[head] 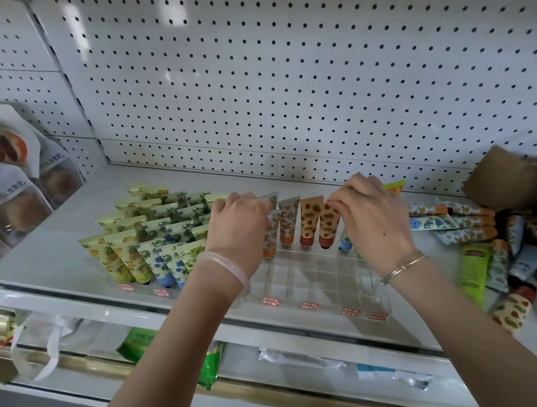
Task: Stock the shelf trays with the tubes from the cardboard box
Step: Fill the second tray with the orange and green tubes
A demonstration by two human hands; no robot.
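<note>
Pinching the crimped top of an orange tube (pixel 328 222), the right hand (pixel 374 218) stands it cap-down in the back row of the clear tray (pixel 318 284). Left hand (pixel 240 229) has fingers closed on the top edge of a floral tube (pixel 272 232) in the same row. Left tray (pixel 132 247) looks full; the clear tray's front cells are empty. Loose tubes (pixel 461 226) lie on the shelf (pixel 64 231) beside the cardboard box (pixel 516 177) at right. Tubes look light, soft-bodied, a bit slick; best held by the stiff flat crimp, since squeezing the body may dent it.
</note>
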